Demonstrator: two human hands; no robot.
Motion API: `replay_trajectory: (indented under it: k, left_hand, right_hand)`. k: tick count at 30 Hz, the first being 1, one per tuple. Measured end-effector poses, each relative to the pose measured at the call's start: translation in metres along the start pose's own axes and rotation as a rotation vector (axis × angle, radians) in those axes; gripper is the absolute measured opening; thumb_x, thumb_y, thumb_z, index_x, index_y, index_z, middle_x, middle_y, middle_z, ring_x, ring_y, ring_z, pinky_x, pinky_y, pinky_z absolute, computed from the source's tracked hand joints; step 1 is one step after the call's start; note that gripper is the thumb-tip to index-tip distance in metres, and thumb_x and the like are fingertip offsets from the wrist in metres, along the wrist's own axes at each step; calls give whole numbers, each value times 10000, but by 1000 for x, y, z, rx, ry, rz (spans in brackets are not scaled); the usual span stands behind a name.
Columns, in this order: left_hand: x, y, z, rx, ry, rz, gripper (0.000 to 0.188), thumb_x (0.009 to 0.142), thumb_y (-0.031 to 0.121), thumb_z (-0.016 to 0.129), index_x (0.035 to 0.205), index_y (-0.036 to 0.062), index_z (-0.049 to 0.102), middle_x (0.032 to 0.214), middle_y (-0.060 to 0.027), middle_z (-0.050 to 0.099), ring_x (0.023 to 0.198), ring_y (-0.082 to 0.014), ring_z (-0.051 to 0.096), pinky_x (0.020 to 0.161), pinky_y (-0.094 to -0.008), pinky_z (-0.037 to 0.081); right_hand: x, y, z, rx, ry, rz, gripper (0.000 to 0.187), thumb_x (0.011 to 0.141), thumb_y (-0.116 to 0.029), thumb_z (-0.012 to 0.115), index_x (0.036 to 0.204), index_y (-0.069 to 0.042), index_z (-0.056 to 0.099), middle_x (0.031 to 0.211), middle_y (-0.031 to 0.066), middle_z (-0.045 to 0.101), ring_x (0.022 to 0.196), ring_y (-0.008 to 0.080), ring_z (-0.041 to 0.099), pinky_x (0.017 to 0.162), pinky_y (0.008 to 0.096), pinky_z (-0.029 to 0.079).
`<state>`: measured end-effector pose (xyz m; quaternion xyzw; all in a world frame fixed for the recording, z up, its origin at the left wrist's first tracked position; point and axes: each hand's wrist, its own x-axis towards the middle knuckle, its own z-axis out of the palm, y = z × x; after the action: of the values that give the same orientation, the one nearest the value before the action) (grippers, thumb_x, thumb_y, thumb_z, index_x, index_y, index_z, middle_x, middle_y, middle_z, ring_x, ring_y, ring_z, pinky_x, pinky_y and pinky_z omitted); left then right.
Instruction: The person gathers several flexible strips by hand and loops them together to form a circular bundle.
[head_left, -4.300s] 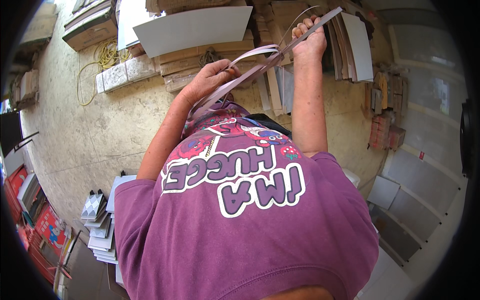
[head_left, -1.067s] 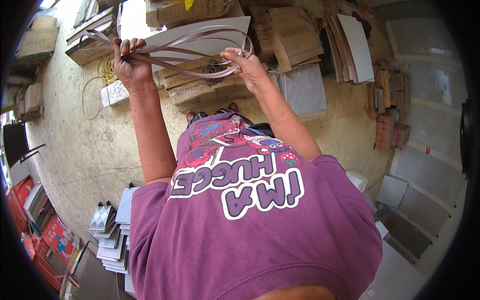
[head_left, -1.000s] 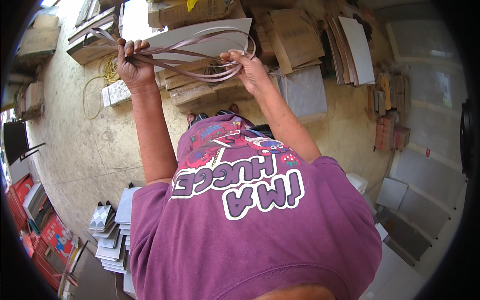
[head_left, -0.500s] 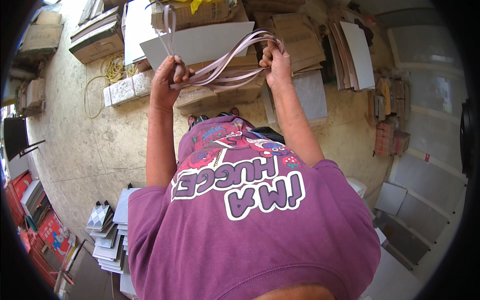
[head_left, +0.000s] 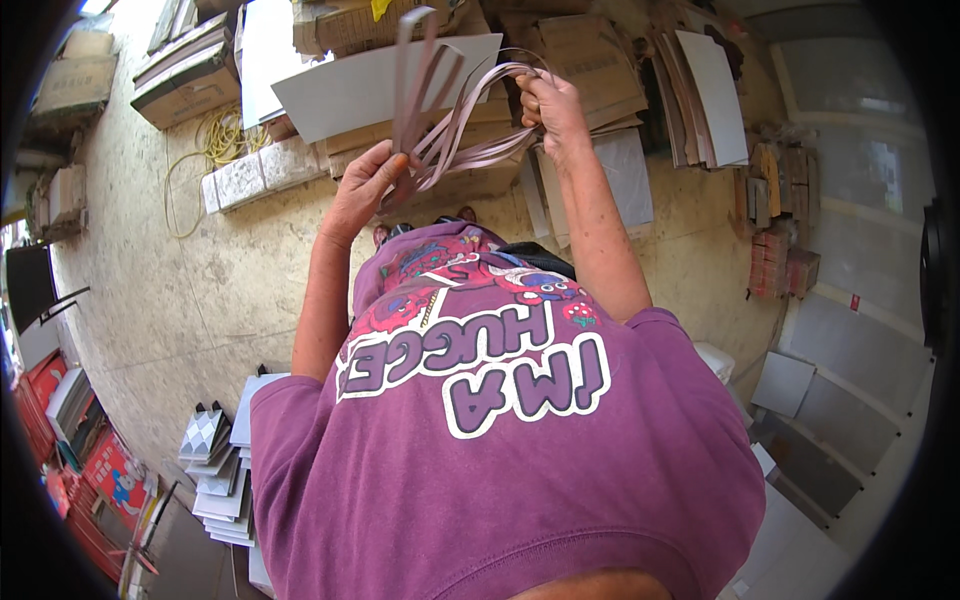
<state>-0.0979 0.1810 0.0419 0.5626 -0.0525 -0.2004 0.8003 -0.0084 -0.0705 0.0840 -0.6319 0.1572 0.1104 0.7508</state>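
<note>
Both of my hands hold a looped bundle of flat, pale pinkish packing straps (head_left: pixel 487 152) stretched between them in front of my body. My left hand (head_left: pixel 368 187) is closed round the straps at the left, thumb on top; loose strap loops stand up beyond it, smeared by motion. At the other end, my right hand (head_left: pixel 552 108) grips the bundle in curled fingers, held a little higher and farther from me. Behind the straps a long grey-white panel (head_left: pixel 380 90) lies tilted over brown cardboard.
Flattened cardboard (head_left: pixel 588 70) lies beyond my right hand. A white wrapped bar (head_left: pixel 255 175) and a coil of yellow cord (head_left: pixel 222 135) are on the floor at left. Leaning panels (head_left: pixel 712 100) stand at far right, and stacked tile samples (head_left: pixel 222 490) at near left.
My left hand has moved right and slightly nearer to me, closer to my right hand. The standing loops have swung right with it. My right hand has barely moved.
</note>
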Motion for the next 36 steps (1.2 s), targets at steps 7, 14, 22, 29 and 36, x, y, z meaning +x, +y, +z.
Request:
replay_trajectory:
  k: [7, 14, 22, 29, 36]
  left_hand:
    - [1, -4, 18, 421, 76, -39, 168, 910, 186, 519, 903, 39, 600, 586, 4, 455, 523, -86, 401, 490, -240, 341]
    - [5, 0, 25, 854, 129, -9, 154, 852, 208, 550, 860, 67, 612, 638, -159, 571, 607, -342, 557, 550, -405, 419]
    - [3, -4, 25, 982, 223, 17, 196, 842, 232, 553, 854, 48, 619, 639, -169, 568, 601, -334, 560, 563, -396, 427]
    - [0, -3, 27, 981, 270, -36, 185, 818, 242, 566, 839, 70, 631, 668, -177, 591, 670, -365, 581, 610, -444, 444]
    - [-3, -9, 22, 1070, 271, -81, 214, 841, 246, 526, 862, 70, 644, 677, -162, 588, 632, -322, 580, 590, -379, 447]
  right_hand:
    - [2, 2, 4, -45, -40, -22, 103, 831, -68, 532, 875, -47, 622, 546, -75, 423, 429, 14, 313, 402, 191, 266]
    - [-3, 0, 9, -155, -16, -88, 136, 838, -94, 565, 942, -36, 630, 602, -54, 498, 440, 24, 352, 408, 187, 303]
    - [-1, 2, -1, -106, -101, -52, 243, 824, 6, 485, 1004, -36, 642, 769, -47, 580, 495, 8, 406, 454, 167, 368]
    - [4, 6, -15, -48, -204, -29, 236, 832, -24, 524, 1039, -42, 635, 762, -55, 585, 498, 6, 396, 480, 167, 404]
    - [-2, 5, -19, -68, -229, 19, 202, 832, -79, 597, 1028, -54, 638, 720, -53, 561, 494, 16, 384, 485, 174, 382]
